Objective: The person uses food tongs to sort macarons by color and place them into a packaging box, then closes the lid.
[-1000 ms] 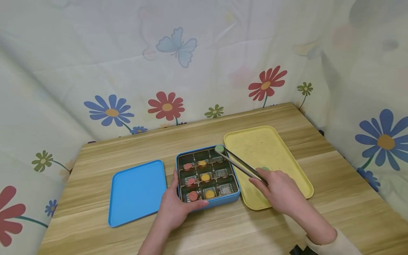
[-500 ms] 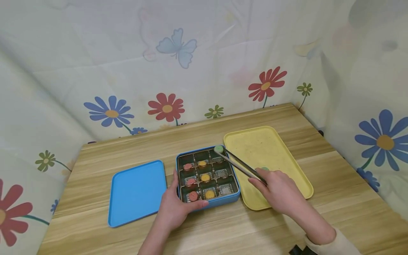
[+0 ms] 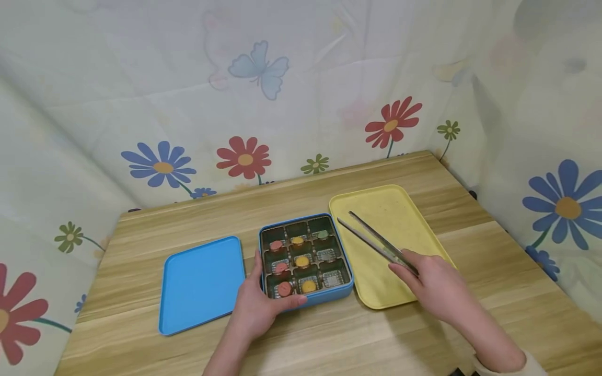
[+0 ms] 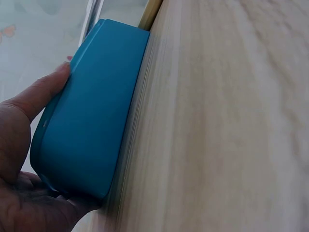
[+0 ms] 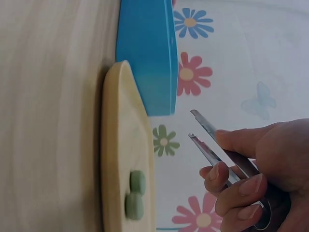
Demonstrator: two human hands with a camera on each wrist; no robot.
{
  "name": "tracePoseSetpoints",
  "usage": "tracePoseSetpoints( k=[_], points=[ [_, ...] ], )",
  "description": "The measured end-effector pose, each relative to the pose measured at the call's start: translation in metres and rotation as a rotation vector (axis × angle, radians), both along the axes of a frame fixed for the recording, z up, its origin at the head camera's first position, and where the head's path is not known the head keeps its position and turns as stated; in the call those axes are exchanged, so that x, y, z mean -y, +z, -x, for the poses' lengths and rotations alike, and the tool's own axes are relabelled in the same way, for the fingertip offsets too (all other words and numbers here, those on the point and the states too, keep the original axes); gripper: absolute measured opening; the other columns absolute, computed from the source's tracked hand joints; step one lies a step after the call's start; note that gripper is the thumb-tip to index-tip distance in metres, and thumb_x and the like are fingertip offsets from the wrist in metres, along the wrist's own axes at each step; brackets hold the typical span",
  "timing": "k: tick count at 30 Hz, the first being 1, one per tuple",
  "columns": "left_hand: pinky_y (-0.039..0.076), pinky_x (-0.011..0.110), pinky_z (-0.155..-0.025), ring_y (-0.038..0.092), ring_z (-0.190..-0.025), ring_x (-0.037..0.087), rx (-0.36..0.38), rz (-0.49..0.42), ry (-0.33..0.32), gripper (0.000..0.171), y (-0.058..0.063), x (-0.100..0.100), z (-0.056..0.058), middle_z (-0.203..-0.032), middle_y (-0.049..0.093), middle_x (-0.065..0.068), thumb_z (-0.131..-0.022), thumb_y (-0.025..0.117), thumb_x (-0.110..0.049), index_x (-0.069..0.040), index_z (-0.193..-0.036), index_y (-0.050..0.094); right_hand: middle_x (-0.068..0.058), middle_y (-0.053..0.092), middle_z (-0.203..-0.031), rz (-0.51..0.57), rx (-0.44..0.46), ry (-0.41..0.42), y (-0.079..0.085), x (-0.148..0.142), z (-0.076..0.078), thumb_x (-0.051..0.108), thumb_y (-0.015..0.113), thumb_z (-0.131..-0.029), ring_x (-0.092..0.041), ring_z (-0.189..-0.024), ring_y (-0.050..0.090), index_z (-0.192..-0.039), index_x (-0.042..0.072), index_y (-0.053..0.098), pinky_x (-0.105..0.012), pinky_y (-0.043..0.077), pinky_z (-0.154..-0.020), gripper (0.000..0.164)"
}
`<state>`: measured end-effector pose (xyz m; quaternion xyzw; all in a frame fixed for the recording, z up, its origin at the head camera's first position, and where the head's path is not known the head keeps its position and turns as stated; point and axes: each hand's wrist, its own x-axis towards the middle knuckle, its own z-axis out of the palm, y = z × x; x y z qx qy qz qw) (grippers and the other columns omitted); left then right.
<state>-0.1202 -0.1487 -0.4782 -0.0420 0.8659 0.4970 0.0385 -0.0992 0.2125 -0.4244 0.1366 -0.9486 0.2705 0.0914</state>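
My left hand (image 3: pixel 258 308) grips the near left corner of a blue box (image 3: pixel 324 296), thumb along its front side and fingers at its left side. Inside is a dark insert with square compartments. Red round pieces (image 3: pixel 285 289) fill the left column, yellow ones (image 3: pixel 309 286) the middle one. A green piece (image 3: pixel 322 235) lies in the back right compartment; two compartments in front of it hold nothing. My right hand (image 3: pixel 437 287) holds metal tongs (image 3: pixel 376 243) over the yellow tray (image 3: pixel 376 201), their tips apart with nothing between.
Two green pieces, one green piece (image 5: pixel 138 182) beside another green piece (image 5: pixel 134 206), lie on the tray, hidden by my hand in the head view. A blue lid (image 3: pixel 202 284) lies left of the box. Flowered cloth (image 3: pixel 301 104) stands behind the wooden table (image 3: pixel 188 214).
The green piece left the tongs and now sits in the back right compartment. My right hand and the tongs have moved right and toward me, over the tray. My left hand stays at the box.
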Motion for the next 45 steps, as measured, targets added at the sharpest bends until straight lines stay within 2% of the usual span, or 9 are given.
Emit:
tracePoseSetpoints(
  k=[5,11,18,23,29,33,39,45],
  points=[
    [0.051,0.05,-0.102,0.055,-0.133,0.029,0.013,-0.017,0.005,0.154,-0.001,0.0,0.0,-0.133,0.068,0.001,-0.057,0.102,-0.059,-0.027,-0.172,0.006,0.009,0.032,-0.06,-0.042,0.073,-0.046,-0.007,-0.018,-0.013,0.032,0.067,-0.107,-0.007,-0.052,0.032,-0.078,0.02,0.05,-0.028,0.032,-0.052,0.036],
    [0.05,0.05,-0.103,0.057,-0.13,0.027,-0.002,-0.013,-0.009,0.153,-0.001,0.001,0.0,-0.132,0.068,0.002,-0.056,0.103,-0.058,-0.029,-0.172,0.008,0.005,0.04,-0.061,-0.12,0.153,-0.102,-0.018,-0.034,-0.031,0.035,0.067,-0.107,-0.014,-0.056,0.042,-0.087,0.02,0.06,-0.036,0.037,-0.054,0.026],
    [0.049,0.051,-0.105,0.054,-0.134,0.029,0.01,-0.013,-0.002,0.154,-0.001,0.001,0.001,-0.134,0.067,0.002,-0.057,0.103,-0.058,-0.028,-0.172,0.005,0.004,0.042,-0.061,-0.2,0.181,-0.138,-0.023,-0.05,-0.045,0.034,0.068,-0.106,-0.016,-0.057,0.045,-0.087,0.017,0.061,-0.039,0.04,-0.052,0.026],
    [0.049,0.05,-0.105,0.053,-0.135,0.029,0.012,-0.012,0.0,0.155,-0.001,0.0,0.001,-0.134,0.068,0.002,-0.056,0.103,-0.059,-0.026,-0.172,0.005,0.005,0.045,-0.062,-0.232,0.192,-0.149,-0.024,-0.055,-0.047,0.037,0.066,-0.107,-0.016,-0.059,0.046,-0.088,0.019,0.062,-0.041,0.041,-0.051,0.027],
    [0.049,0.052,-0.106,0.051,-0.139,0.032,0.02,-0.022,0.001,0.155,0.0,-0.001,0.0,-0.135,0.068,0.002,-0.058,0.102,-0.058,-0.02,-0.172,0.005,0.004,0.043,-0.06,-0.208,0.197,-0.151,-0.024,-0.056,-0.047,0.036,0.066,-0.107,-0.016,-0.057,0.044,-0.089,0.017,0.065,-0.039,0.039,-0.051,0.026],
    [0.047,0.052,-0.107,0.051,-0.138,0.031,0.01,-0.017,-0.008,0.155,0.0,-0.001,0.0,-0.136,0.067,0.003,-0.057,0.103,-0.058,-0.023,-0.172,0.005,0.003,0.041,-0.059,-0.18,0.192,-0.158,-0.021,-0.056,-0.047,0.034,0.065,-0.108,-0.016,-0.054,0.042,-0.093,0.015,0.067,-0.037,0.036,-0.049,0.024],
    [0.046,0.052,-0.108,0.051,-0.137,0.032,0.007,-0.012,-0.007,0.156,0.0,-0.001,0.001,-0.138,0.065,0.006,-0.056,0.103,-0.058,-0.022,-0.172,0.006,0.003,0.039,-0.059,-0.167,0.119,-0.151,-0.012,-0.054,-0.043,0.034,0.065,-0.108,-0.016,-0.052,0.04,-0.09,0.017,0.062,-0.036,0.034,-0.049,0.025],
    [0.045,0.053,-0.108,0.05,-0.137,0.032,0.007,-0.008,-0.004,0.156,0.0,-0.001,0.001,-0.14,0.063,0.009,-0.055,0.103,-0.059,-0.022,-0.172,0.007,0.008,0.036,-0.058,-0.136,0.041,-0.117,0.002,-0.049,-0.036,0.033,0.067,-0.107,-0.009,-0.047,0.033,-0.084,0.021,0.057,-0.029,0.029,-0.045,0.028]
  ],
)
